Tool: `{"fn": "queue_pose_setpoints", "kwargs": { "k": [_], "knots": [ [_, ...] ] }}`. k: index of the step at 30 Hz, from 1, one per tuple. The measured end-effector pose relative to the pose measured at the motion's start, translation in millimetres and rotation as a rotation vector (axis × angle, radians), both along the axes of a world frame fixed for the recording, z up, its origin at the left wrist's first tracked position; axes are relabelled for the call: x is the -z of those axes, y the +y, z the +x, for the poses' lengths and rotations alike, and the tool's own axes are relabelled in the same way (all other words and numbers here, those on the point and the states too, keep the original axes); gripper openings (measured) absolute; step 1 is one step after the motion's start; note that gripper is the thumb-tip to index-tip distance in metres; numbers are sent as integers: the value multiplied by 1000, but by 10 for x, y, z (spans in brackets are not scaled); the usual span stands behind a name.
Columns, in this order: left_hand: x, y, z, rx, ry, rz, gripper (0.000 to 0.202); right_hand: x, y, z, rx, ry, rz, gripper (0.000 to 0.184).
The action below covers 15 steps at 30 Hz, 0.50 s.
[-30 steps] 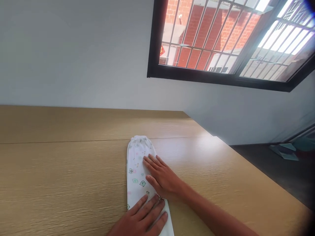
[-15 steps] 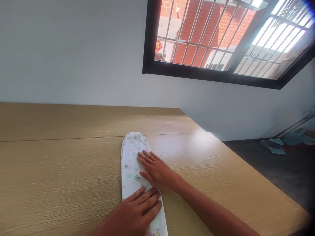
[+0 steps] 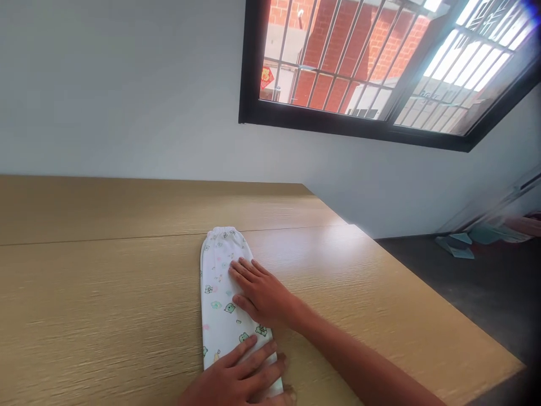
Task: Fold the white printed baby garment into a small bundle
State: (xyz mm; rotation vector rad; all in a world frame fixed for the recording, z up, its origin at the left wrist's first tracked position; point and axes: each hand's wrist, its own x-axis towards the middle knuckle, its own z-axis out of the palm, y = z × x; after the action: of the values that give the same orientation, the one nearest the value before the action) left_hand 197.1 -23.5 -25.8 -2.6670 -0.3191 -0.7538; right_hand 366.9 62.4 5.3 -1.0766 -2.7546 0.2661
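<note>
A white cloth garment [image 3: 222, 270] with small green and pink animal prints lies folded in a long, narrow strip. Its gathered elastic end points away from me, and its near end runs out of the frame at the bottom. My right hand [image 3: 264, 293] rests palm down on its right side, fingers stretched out over the upper half. Nearer to me, my left hand [image 3: 240, 375] lies flat across the lower part with its fingers apart. Neither hand grips the cloth.
The garment lies on a light wood table [image 3: 105, 299] with a seam across its far part. A pale wall [image 3: 127, 90] and a dark-framed, barred window [image 3: 338, 56] stand behind. Right of the table edge is dark floor [image 3: 422, 259], with some blue items [image 3: 456, 246] on it.
My left hand has slid down the cloth toward me, uncovering more of the print. My right hand stays at about the same place on the garment. The view has shifted slightly.
</note>
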Motion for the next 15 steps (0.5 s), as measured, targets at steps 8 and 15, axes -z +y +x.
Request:
{"fn": "queue_pose_setpoints", "kwargs": {
  "k": [8, 15],
  "knots": [
    [65, -108, 0, -35, 6, -28, 32, 30, 19, -13, -4, 13, 11, 58],
    [62, -140, 66, 15, -10, 2, 36, 21, 18, -20, 2, -3, 2, 59]
  ]
}}
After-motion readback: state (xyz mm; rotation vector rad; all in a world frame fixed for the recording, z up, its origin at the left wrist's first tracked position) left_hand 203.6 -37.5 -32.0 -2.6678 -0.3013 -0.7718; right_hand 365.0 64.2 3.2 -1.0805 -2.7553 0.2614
